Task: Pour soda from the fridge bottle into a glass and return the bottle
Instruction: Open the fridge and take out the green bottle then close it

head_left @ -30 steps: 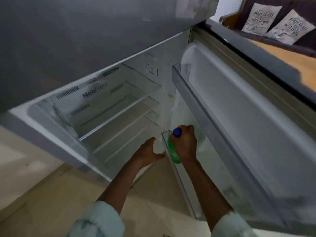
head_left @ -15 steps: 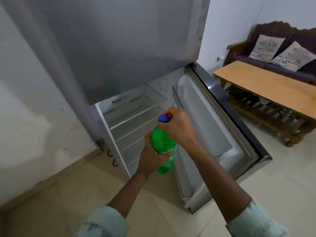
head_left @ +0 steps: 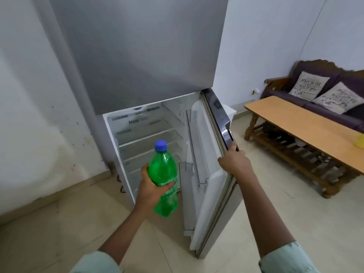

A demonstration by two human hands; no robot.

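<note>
Soda bottle (head_left: 163,174) out, clasped in left hand (head_left: 151,189); right hand (head_left: 234,161) clenched on fridge door (head_left: 208,174) edge. Pour and return pending; no glass visible.

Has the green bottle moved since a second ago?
Yes. The bottle was down in the door's lower bin; now it is out, upright in the left hand before the fridge shelves.

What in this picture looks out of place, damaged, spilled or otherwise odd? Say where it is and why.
Nothing is spilled or broken. The wall left of the fridge is stained and speckled with dark marks low down. The fridge shelves look bare. The green bottle is capped, held upright in the left hand.
</note>
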